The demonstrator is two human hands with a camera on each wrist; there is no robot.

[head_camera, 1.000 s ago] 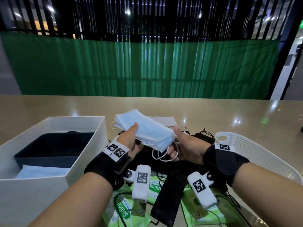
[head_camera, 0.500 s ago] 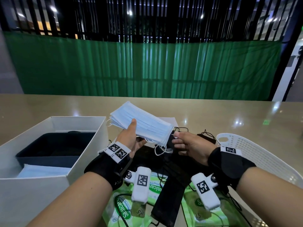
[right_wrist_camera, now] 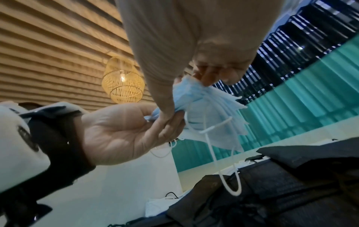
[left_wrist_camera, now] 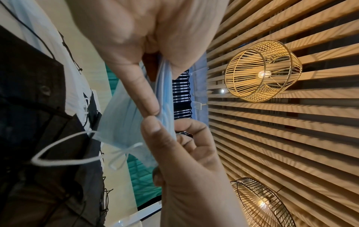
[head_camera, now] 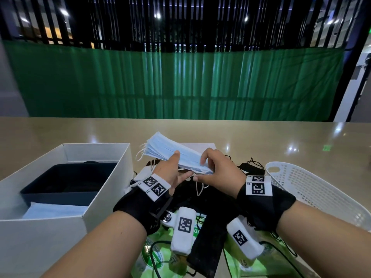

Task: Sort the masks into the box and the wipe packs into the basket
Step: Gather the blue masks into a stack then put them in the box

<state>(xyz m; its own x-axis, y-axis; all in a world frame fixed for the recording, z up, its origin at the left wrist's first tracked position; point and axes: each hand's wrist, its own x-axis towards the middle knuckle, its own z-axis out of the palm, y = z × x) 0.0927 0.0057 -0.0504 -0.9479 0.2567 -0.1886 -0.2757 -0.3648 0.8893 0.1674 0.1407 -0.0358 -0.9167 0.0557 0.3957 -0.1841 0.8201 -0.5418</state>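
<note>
I have the blue masks (head_camera: 176, 155) pinched at both ends, left hand (head_camera: 170, 173) and right hand (head_camera: 217, 173) curled on the stack above the surface. Its long axis runs ten to four; the box (head_camera: 112, 177) lies at nine, nearest my left. Wipe packs (head_camera: 148, 259) below read "Sanicare".

Both forearms reach forward, black straps on the wrists. The left hand (head_camera: 170, 172) pinches a stack of pale blue pleated face masks (head_camera: 172, 155) thumb-on-top; the right hand (head_camera: 218, 173) pinches its near end, fingers curled.
</note>
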